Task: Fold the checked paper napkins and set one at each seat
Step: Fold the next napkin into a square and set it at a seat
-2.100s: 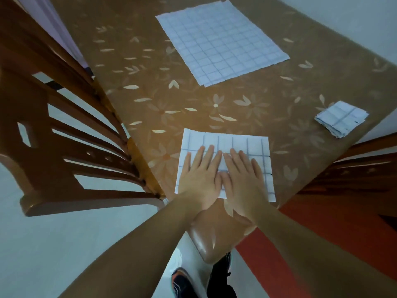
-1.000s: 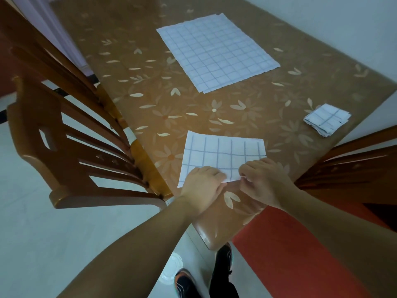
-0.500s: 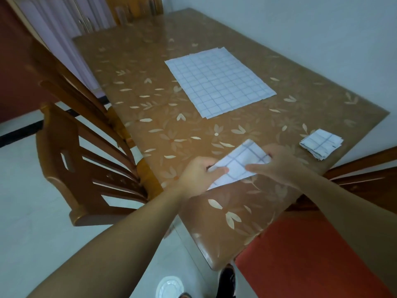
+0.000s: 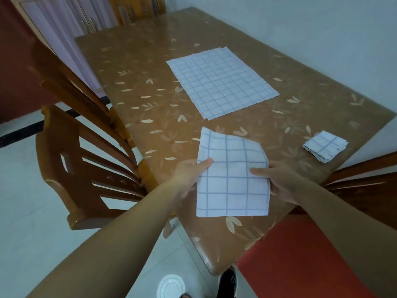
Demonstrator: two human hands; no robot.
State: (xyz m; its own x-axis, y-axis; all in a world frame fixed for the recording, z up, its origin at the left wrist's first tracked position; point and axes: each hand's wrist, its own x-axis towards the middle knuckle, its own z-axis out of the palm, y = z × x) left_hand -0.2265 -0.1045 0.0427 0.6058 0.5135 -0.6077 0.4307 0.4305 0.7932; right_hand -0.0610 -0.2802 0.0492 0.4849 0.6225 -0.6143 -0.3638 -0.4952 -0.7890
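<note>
One folded checked napkin (image 4: 233, 175), soft white paper, grey grid, lower centre: you are pinching its side edges, thumbs on top, with your left hand (image 4: 189, 171) and right hand (image 4: 281, 181) over the glossy floral table (image 4: 137, 67). Flat sheets (image 4: 221, 82) are lying upper centre; small folded squares (image 4: 325, 146) at right.

Left grip (image 4: 187, 177) and right grip (image 4: 285, 186): only thumbs show on top of held napkin (image 4: 233, 183), other fingers hidden beneath sheet. Held napkin covers strip of desk (image 4: 150, 67) under it. Flat napkins (image 4: 221, 82) mid-desk: second edge peeks out, sheet count unclear. Folded pile (image 4: 325, 146) near right edge: layers too small to count. Right chair (image 4: 365, 175) cut off by frame edge; far chair (image 4: 137, 7) cut off at top. Shoe (image 4: 227, 282) half hidden by desk corner, cut at bottom. Round white thing (image 4: 170, 287) on floor (image 4: 32, 201): blurred, cut off, unidentifiable.
</note>
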